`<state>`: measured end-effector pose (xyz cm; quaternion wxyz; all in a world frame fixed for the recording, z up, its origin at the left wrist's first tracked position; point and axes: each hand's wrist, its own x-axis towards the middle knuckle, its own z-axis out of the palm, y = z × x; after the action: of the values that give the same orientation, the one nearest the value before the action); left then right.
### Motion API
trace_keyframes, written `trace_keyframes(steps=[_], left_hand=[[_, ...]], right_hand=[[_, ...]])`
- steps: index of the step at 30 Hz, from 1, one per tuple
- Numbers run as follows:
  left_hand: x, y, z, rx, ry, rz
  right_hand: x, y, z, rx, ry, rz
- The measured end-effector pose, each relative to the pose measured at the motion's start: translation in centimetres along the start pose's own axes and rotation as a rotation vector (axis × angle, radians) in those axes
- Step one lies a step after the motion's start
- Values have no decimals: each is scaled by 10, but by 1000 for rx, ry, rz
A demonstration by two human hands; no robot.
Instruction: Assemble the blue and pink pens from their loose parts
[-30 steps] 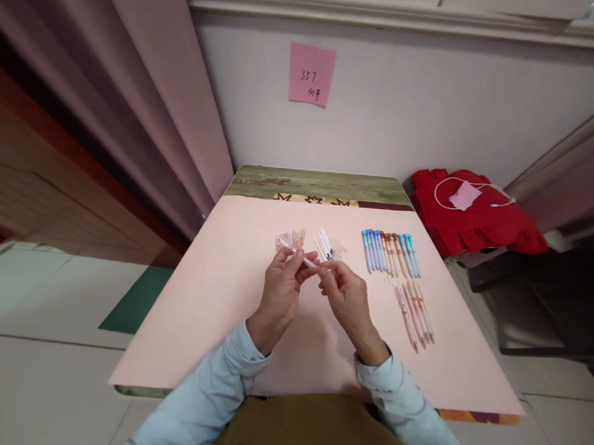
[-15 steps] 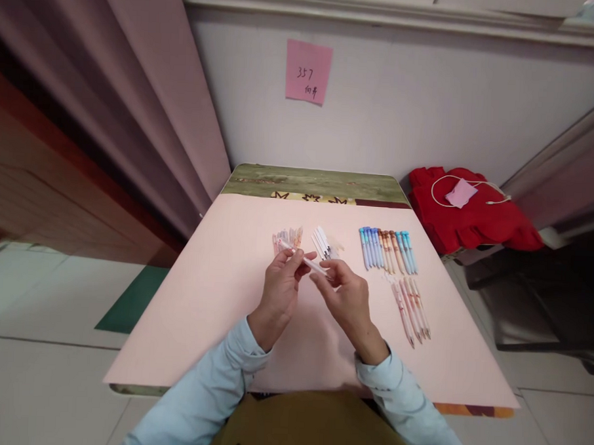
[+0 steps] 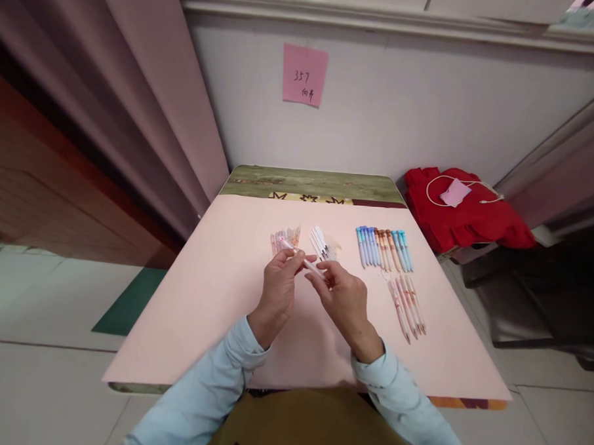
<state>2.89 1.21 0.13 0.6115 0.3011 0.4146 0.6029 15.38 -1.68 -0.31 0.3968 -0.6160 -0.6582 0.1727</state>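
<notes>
Both hands meet over the middle of the pink table top (image 3: 214, 311). My left hand (image 3: 279, 290) pinches one end of a thin white pen part (image 3: 309, 265), and my right hand (image 3: 343, 300) pinches its other end. Just beyond my fingers lie a small heap of pink pen pieces (image 3: 285, 237) and a bunch of white refills (image 3: 320, 242). To the right lie a row of blue and orange pens (image 3: 382, 246) and, nearer me, several pink pens (image 3: 405, 304).
A pink sticky note (image 3: 304, 74) hangs on the wall. A red cloth (image 3: 467, 213) with a white cable lies on a seat to the right. The table's green far strip (image 3: 313, 182) meets the wall; a curtain hangs at the left.
The hands and the held pen part have stayed together, shifting only slightly. The view has drifted a little.
</notes>
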Motion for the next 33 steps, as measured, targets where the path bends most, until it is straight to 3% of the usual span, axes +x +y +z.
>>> trace_keyframes(steps=[3,8,10,17,23,25,29,33], left_hand=[[-1,-2,-3,19,-12,2],[-5,-6,-10,57,-78,-23],[-5,-11,-14,79,-69,-33],[-10,-39,-12,161,-81,-177],[-22,-62,0,262,-249,-269],[-23,-65,-3,341,-290,-285],[-11,-62,-22,434,-254,-226],[20,-40,-57,510,-92,-66]], right_hand=[[-6,-1,3,-49,37,-73],[-10,5,9,426,-210,187],[-12,9,10,491,-246,239],[-33,24,-1,-75,-76,106],[-64,55,-28,-126,-16,154],[-73,72,-42,-243,42,215],[-85,101,-66,-562,83,361],[-90,114,-75,-761,95,423]])
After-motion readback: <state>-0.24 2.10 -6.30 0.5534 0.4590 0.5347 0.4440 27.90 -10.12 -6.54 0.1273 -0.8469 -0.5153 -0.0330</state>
